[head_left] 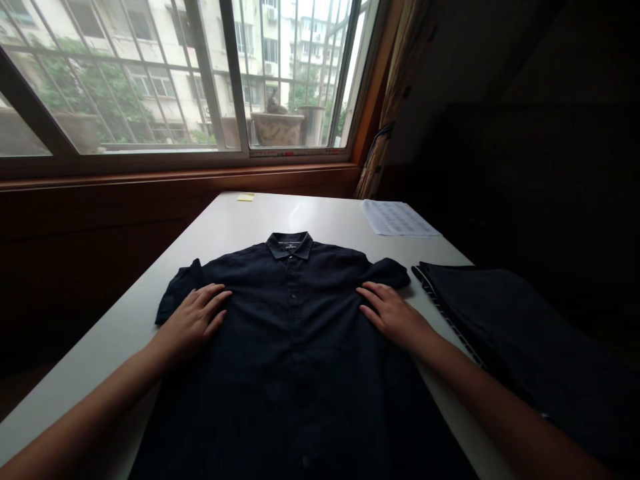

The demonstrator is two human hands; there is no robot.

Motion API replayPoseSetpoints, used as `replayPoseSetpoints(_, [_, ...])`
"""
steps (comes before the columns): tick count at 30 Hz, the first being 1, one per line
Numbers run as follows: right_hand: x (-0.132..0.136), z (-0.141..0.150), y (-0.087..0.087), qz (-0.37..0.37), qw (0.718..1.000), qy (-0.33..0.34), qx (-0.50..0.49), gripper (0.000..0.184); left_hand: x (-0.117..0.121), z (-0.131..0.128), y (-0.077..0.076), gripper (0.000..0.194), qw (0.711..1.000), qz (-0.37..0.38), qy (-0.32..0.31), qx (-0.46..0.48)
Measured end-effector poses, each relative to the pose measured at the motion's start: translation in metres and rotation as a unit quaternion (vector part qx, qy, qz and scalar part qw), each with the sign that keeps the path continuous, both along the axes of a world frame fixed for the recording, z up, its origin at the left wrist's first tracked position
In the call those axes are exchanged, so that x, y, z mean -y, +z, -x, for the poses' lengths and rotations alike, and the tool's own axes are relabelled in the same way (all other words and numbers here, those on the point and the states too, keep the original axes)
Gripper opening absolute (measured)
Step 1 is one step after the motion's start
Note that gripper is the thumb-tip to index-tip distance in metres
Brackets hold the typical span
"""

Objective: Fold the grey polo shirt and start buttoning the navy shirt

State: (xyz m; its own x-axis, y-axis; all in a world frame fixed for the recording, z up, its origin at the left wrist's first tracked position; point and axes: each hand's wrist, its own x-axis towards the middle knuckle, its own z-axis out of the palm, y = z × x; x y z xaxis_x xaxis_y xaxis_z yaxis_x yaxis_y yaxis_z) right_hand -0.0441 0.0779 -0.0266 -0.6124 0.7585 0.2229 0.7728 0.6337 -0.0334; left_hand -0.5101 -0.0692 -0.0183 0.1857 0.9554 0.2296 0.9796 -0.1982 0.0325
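Observation:
A dark navy short-sleeved shirt (295, 333) lies front side up on the white table (310, 210), its buttoned collar (290, 247) pointing toward the window. My left hand (197, 317) rests flat on the shirt's left side, just below that sleeve, fingers spread. On the opposite side, my right hand (393, 317) lies with fingers stretched out over the cloth below the right sleeve (387, 272). Neither hand grips the fabric. The shirt's lower hem runs out of view at the bottom.
Dark folded cloth (510, 320) with a white-stitched edge lies at the table's right side. Printed papers (400, 219) sit at the far right corner, a yellow sticky note (245, 197) at the far left. A barred window (175, 80) and a curtain (383, 147) stand behind.

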Motion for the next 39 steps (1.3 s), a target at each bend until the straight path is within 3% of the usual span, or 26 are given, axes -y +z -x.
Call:
replayPoseSetpoints(9, [-0.064, 0.025, -0.002, -0.005, 1.000, -0.014, -0.011, 0.048, -0.076, 0.022, -0.004, 0.052, 0.999, 0.030, 0.019, 0.019])
replayPoseSetpoints(16, [-0.071, 0.039, 0.010, -0.008, 0.999, -0.031, -0.008, 0.046, -0.104, 0.029, -0.012, 0.055, 0.998, 0.051, 0.045, 0.003])
replayPoseSetpoints(19, [-0.053, 0.053, 0.024, -0.023, 0.998, -0.058, -0.001, 0.041, -0.099, 0.022, -0.011, 0.054, 0.997, 0.033, 0.061, -0.015])
replayPoseSetpoints(22, [-0.012, 0.079, 0.039, -0.049, 0.995, -0.089, -0.012, 0.031, -0.090, 0.009, -0.005, 0.048, 0.995, -0.012, 0.089, -0.045])
replayPoseSetpoints(23, [0.006, 0.090, 0.043, -0.046, 0.996, -0.081, -0.015, 0.025, -0.086, 0.004, -0.002, 0.046, 0.994, -0.031, 0.094, -0.056])
replayPoseSetpoints(26, [0.061, 0.118, 0.049, 0.024, 0.999, 0.037, -0.025, 0.023, -0.075, -0.019, 0.011, 0.038, 0.993, -0.077, 0.067, -0.065])
replayPoseSetpoints(29, [0.098, 0.133, 0.047, 0.068, 0.996, 0.059, -0.017, 0.032, -0.065, -0.051, 0.023, 0.028, 0.997, -0.078, -0.001, -0.008])
replayPoseSetpoints(35, [0.110, 0.133, 0.043, 0.082, 0.996, 0.014, 0.015, 0.024, -0.051, -0.115, 0.033, 0.009, 0.979, -0.025, -0.071, 0.191])
replayPoseSetpoints(39, [0.111, 0.135, 0.044, 0.080, 0.997, 0.012, 0.010, 0.020, -0.048, -0.126, 0.025, 0.010, 0.956, -0.033, -0.067, 0.282])
